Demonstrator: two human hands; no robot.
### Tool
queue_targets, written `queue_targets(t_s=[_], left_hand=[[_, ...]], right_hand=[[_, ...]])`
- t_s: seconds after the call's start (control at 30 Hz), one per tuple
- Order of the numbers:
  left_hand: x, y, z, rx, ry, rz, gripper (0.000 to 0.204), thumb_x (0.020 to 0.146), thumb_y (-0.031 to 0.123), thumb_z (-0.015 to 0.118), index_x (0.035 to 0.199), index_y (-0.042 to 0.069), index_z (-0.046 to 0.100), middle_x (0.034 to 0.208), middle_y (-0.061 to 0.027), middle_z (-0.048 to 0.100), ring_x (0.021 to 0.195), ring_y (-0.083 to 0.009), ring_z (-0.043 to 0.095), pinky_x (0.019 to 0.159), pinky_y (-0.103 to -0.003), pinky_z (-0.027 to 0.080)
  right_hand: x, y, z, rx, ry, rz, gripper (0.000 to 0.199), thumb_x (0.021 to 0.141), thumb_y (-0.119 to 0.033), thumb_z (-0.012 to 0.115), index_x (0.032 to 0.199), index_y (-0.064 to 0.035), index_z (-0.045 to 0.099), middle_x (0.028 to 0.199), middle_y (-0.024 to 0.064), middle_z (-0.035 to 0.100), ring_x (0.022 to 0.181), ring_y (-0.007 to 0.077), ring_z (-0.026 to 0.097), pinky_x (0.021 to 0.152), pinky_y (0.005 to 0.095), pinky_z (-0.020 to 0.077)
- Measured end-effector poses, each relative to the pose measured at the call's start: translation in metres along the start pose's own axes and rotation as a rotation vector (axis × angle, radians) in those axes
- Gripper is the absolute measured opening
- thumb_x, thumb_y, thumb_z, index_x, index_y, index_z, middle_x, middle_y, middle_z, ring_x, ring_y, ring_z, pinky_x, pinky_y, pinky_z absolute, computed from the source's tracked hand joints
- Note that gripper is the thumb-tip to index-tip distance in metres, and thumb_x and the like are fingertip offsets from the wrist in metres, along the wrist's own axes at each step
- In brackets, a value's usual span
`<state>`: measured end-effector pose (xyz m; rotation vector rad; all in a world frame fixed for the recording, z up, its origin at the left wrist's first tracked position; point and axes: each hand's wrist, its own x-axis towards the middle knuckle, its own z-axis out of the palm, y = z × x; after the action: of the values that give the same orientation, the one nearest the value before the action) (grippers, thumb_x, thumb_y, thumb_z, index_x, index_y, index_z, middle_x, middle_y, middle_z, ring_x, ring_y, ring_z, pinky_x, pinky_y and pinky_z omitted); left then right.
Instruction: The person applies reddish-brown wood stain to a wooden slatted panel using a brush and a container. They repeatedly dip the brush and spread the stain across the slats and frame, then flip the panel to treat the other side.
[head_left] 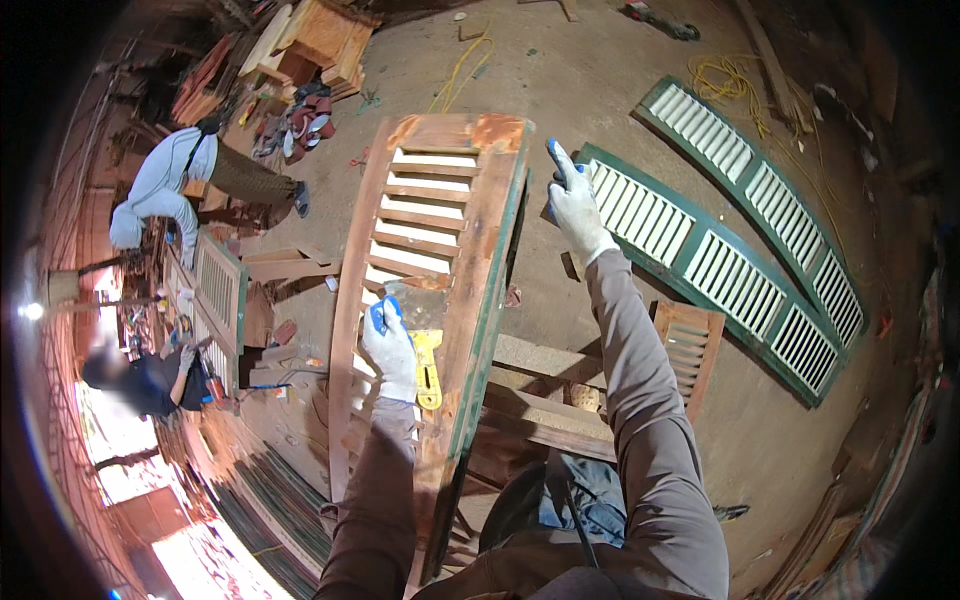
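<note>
A long wooden louvred shutter [478,270] lies before me, its frame mostly stripped to bare reddish wood, with green paint along the right edge. Over its middle slats is my left hand [390,352], in a white glove with blue fingertips. Those fingers are curled; what they hold, if anything, is hidden. Just right of that hand, a yellow flat tool [428,372] with a slot in it shows against the wood; a grey patch [428,303] is above it. My right hand [577,208], gloved alike, reaches past the shutter's far right side. Its index finger points forward, and no object shows in it.
Two green louvred shutters [690,240] lie on the floor to the right, near a small wooden louvred panel [688,350]. A yellow cord [735,85] coils beyond them. At left, two people [175,185] work around another shutter [220,290]. Stacked boards [315,45] stand far left.
</note>
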<state>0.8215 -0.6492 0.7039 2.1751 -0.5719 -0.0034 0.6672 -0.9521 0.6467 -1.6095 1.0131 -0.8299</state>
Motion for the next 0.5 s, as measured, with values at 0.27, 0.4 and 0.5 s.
queue_targets(t_s=[0.27,0.4,0.5], left_hand=[[0.013,-0.026,-0.003,-0.108,0.026,-0.059,0.027,0.103,0.027,0.057,0.101,0.002,0.067,0.086,-0.0094,0.069,0.075,-0.0161,0.06,0.073,-0.036,0.05],[0.003,0.033,-0.034,-0.712,0.022,-0.468,0.031,0.105,0.027,0.05,0.098,0.004,0.069,0.091,-0.0068,0.068,0.078,-0.0164,0.061,0.073,-0.035,0.052],[-0.044,0.024,-0.055,-0.939,0.084,-0.533,0.026,0.104,0.026,0.045,0.102,0.004,0.059,0.082,-0.0089,0.062,0.064,-0.0238,0.061,0.058,-0.04,0.05]], right_hand=[[-0.064,-0.008,0.0,0.248,-0.271,0.035,0.051,0.089,0.0,0.05,0.135,-0.0146,0.065,0.102,0.0037,0.054,0.076,0.0105,0.053,0.066,0.0239,0.0474],[-0.154,-0.007,-0.038,0.428,-0.261,0.413,0.053,0.099,-0.007,0.057,0.15,-0.0137,0.046,0.135,0.0041,0.059,0.096,0.0111,0.061,0.075,0.0281,0.0544],[-0.23,-0.025,-0.069,0.345,-0.339,0.448,0.048,0.099,-0.012,0.054,0.147,-0.0108,0.049,0.127,0.0068,0.056,0.094,0.015,0.056,0.077,0.0284,0.0513]])
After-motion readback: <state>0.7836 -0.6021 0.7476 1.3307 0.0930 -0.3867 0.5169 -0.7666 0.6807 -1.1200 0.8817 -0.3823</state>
